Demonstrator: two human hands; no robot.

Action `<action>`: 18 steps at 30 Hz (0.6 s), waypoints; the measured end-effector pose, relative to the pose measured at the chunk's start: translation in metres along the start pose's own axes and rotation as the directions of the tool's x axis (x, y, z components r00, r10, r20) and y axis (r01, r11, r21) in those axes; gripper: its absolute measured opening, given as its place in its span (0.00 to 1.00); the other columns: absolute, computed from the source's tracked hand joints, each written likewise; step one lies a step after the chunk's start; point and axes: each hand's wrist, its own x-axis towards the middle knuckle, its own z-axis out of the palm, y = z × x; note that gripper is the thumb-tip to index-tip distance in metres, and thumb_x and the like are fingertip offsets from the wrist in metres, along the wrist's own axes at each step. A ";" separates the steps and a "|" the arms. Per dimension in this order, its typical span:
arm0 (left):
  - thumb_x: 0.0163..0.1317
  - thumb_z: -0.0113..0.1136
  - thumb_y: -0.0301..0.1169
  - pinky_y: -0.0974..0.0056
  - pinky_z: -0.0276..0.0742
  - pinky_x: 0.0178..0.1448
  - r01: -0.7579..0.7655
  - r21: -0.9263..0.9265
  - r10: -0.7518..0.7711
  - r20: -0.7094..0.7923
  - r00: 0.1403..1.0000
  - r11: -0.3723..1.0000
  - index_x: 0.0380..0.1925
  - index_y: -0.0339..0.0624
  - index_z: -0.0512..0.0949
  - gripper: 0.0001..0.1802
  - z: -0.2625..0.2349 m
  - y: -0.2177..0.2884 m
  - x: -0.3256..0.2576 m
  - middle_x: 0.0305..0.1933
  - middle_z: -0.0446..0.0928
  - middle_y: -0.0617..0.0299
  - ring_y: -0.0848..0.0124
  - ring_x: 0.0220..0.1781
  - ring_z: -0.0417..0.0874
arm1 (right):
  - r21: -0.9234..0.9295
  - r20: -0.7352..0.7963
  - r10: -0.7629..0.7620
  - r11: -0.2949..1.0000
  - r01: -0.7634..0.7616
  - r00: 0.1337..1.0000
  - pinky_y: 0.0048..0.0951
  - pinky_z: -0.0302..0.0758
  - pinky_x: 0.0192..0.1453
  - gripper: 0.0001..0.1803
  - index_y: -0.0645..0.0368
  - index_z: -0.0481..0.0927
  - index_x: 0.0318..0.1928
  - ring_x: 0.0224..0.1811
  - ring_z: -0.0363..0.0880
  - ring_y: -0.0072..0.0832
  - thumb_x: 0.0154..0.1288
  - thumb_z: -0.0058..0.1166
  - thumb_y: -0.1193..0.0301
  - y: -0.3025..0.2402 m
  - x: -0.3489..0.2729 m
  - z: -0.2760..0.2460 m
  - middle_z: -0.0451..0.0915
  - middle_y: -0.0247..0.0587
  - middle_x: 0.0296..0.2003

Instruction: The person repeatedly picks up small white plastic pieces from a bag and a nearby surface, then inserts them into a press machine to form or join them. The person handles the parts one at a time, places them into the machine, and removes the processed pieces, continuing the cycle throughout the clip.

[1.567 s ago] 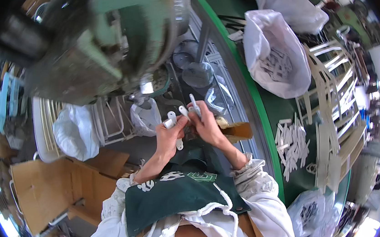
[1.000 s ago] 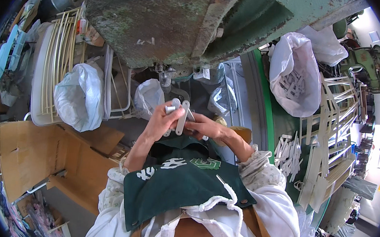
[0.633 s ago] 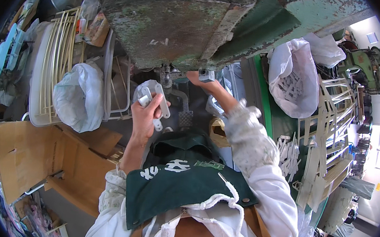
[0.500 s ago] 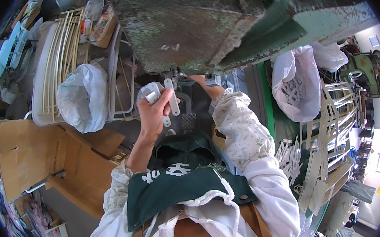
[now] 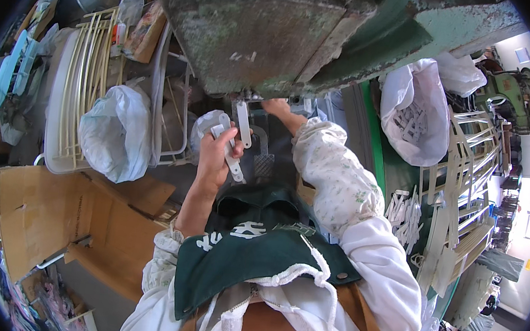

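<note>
My left hand (image 5: 214,159) is closed round flat white strips (image 5: 235,170) with rounded, holed ends. Just beyond its fingertips, another white strip (image 5: 243,124) stands out from the lower edge of a worn green machine (image 5: 257,43); I cannot tell whether the fingers touch it. My right hand (image 5: 283,112) reaches to the same machine edge, right of that strip. Its fingers are mostly hidden there, so what they touch does not show.
A white sack of small pale pieces (image 5: 414,119) and a heap of white strips (image 5: 404,220) lie to the right, beside stacked pale slats (image 5: 467,185). On the left are a white bag (image 5: 117,132), a clear bin of long rods (image 5: 61,162) and an open cardboard box (image 5: 43,217).
One white strip has moved up to the machine's edge, while the strips in my left hand have turned and sit lower. My right hand has shifted slightly left.
</note>
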 end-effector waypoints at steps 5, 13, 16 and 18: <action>0.64 0.46 0.26 0.60 0.81 0.39 0.133 -0.075 -0.135 -0.030 0.990 0.988 0.43 0.32 0.74 0.12 -0.015 0.009 -0.020 0.39 0.77 0.53 0.64 0.34 0.82 | 0.011 0.004 0.009 1.000 -0.009 1.000 0.37 0.73 0.46 0.09 0.61 0.77 0.36 0.41 0.77 0.40 0.55 0.54 0.71 0.008 -0.004 -0.001 0.79 0.46 0.34; 0.67 0.45 0.31 0.61 0.81 0.45 0.096 0.099 -0.102 0.052 0.993 0.990 0.46 0.32 0.73 0.14 -0.018 0.010 -0.009 0.41 0.80 0.49 0.61 0.41 0.84 | 0.087 0.020 0.049 0.995 -0.051 0.999 0.36 0.73 0.48 0.11 0.60 0.78 0.39 0.42 0.77 0.37 0.55 0.54 0.72 0.026 -0.007 -0.008 0.79 0.44 0.36; 0.67 0.45 0.31 0.63 0.80 0.43 0.105 0.151 -0.113 0.048 0.992 0.983 0.46 0.33 0.72 0.14 -0.017 0.015 -0.010 0.42 0.80 0.48 0.60 0.41 0.84 | 0.141 0.043 0.093 0.985 -0.099 0.995 0.35 0.73 0.48 0.11 0.59 0.78 0.40 0.43 0.77 0.37 0.55 0.55 0.72 0.033 -0.012 -0.004 0.79 0.43 0.37; 0.67 0.45 0.31 0.64 0.79 0.43 0.123 0.164 -0.135 0.061 0.989 0.979 0.46 0.34 0.72 0.13 -0.022 0.019 -0.008 0.43 0.80 0.48 0.60 0.41 0.84 | 0.222 0.125 0.158 0.958 -0.183 0.979 0.37 0.72 0.51 0.27 0.53 0.76 0.49 0.50 0.76 0.41 0.46 0.63 0.60 0.040 -0.014 -0.004 0.78 0.44 0.45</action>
